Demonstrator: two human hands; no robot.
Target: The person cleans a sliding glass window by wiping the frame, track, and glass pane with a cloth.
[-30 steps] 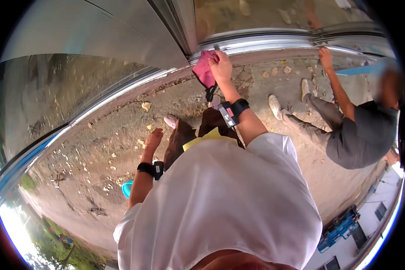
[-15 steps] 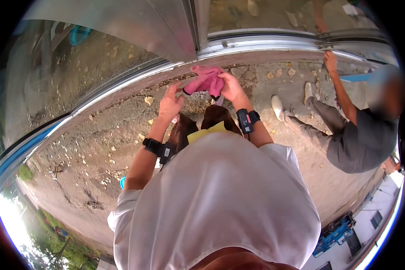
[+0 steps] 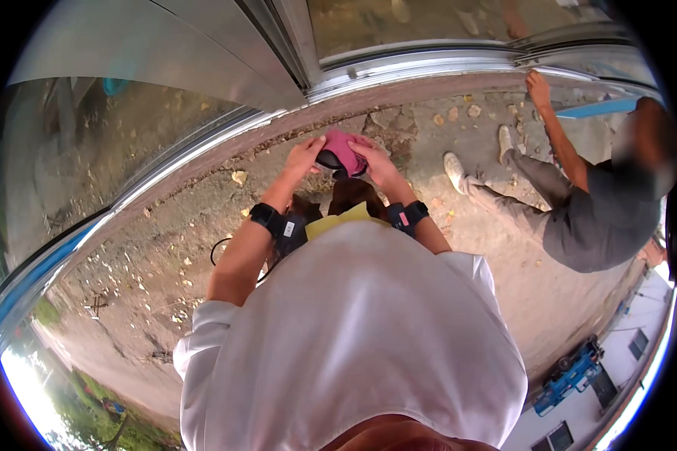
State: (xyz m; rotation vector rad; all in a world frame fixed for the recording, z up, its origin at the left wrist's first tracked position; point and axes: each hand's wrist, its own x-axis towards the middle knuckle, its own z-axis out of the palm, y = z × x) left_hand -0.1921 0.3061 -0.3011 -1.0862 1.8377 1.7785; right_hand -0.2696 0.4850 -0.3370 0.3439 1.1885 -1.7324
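Note:
A pink cloth [image 3: 341,150] with dark trim is stretched between my two hands in front of my body. My left hand [image 3: 304,158] pinches its left edge, beside a dark patch on the lower part. On the other side, my right hand [image 3: 377,162] grips the cloth, its fingers curled over the edge. The exact shape of the cloth cannot be made out because it is folded and partly covered by my fingers. Black straps with small boxes sit on both my wrists.
Ahead runs a metal-framed window [image 3: 399,68] above a low ledge. To the right, another person [image 3: 605,210] has a hand on the frame. Dry leaves [image 3: 239,177] lie scattered on the rough ground. A blue vehicle [image 3: 568,379] stands by a white building behind.
My left hand has moved in from beside the cloth and taken hold of its left edge. The cloth has shifted slightly downward and is spread between both hands.

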